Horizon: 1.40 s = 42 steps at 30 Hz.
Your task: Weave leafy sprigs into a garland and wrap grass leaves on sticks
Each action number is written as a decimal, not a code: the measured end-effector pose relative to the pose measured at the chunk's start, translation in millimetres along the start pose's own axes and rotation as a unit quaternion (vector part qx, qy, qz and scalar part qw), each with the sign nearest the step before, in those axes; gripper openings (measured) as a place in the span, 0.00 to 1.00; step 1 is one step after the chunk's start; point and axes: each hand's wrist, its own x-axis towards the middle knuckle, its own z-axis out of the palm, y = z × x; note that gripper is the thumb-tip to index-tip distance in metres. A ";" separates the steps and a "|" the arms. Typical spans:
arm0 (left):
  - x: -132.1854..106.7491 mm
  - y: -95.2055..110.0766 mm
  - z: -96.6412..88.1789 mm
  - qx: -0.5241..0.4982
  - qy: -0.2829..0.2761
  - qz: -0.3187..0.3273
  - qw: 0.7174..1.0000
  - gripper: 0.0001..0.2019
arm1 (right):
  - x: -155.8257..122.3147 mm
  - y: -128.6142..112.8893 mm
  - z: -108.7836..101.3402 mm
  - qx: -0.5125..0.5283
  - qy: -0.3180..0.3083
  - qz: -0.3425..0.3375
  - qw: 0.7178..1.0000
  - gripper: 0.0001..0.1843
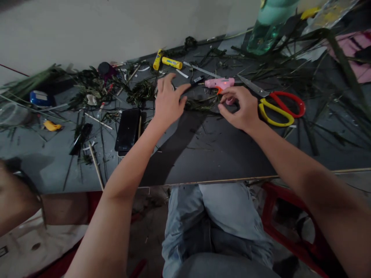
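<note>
Pink glue gun point(217, 82) lies partly behind right fingers point(234, 92).

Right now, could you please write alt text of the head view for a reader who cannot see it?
A person's spread left hand and curled right hand reach over a dark table littered with green plant strips. The right hand is at a pink glue gun. Scissors lie right of that hand, a black phone-like slab beside the left forearm.
</note>
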 end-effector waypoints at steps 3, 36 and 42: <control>-11.6 22.9 -5.3 -0.013 -0.145 0.138 0.980 0.18 | -0.7 -0.2 0.1 -0.011 -0.005 0.010 1.000 0.15; -46.3 63.2 -19.7 0.002 0.021 0.152 0.988 0.11 | -3.4 -41.8 11.0 0.460 -0.135 0.244 0.843 0.25; -10.9 109.8 -49.2 -0.114 -0.032 0.061 0.991 0.12 | 4.0 -39.9 6.2 0.546 -0.098 0.321 0.768 0.31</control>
